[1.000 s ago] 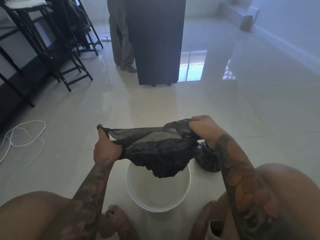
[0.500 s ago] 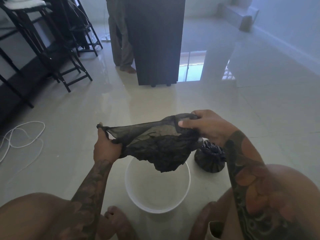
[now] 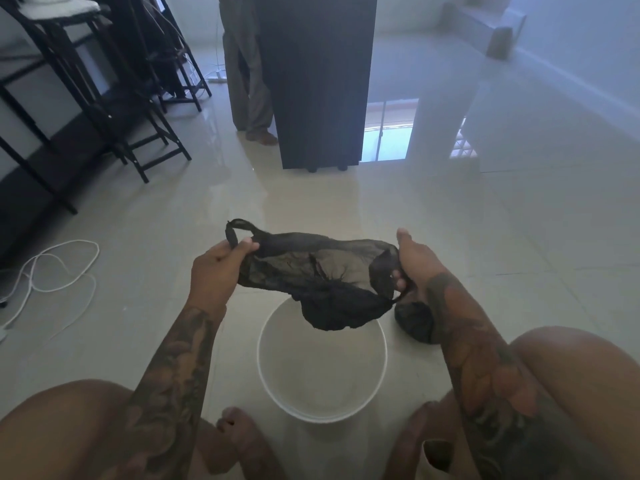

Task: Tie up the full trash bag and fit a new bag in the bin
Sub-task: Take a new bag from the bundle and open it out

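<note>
A thin black new bag (image 3: pixel 318 271) hangs stretched between my two hands, its mouth partly spread and its bottom dangling over the white round bin (image 3: pixel 322 407) on the floor. My left hand (image 3: pixel 218 268) pinches the bag's left handle loop. My right hand (image 3: pixel 414 263) grips the right handle. The tied full trash bag (image 3: pixel 414 322), black and bunched, sits on the floor to the right of the bin, partly hidden behind my right forearm. The bin's inside shows bare.
My bare knees and feet flank the bin at the bottom. A white cord (image 3: pixel 59 268) lies on the tiles at left. Black stools (image 3: pixel 114 109) stand at upper left. A dark cabinet (image 3: pixel 317 81) and a standing person's legs (image 3: pixel 247 74) are ahead.
Both hands have pulled apart and shifted right, opening the bag's mouth wider. The right hand has regripped from the bunched edge to the handle.
</note>
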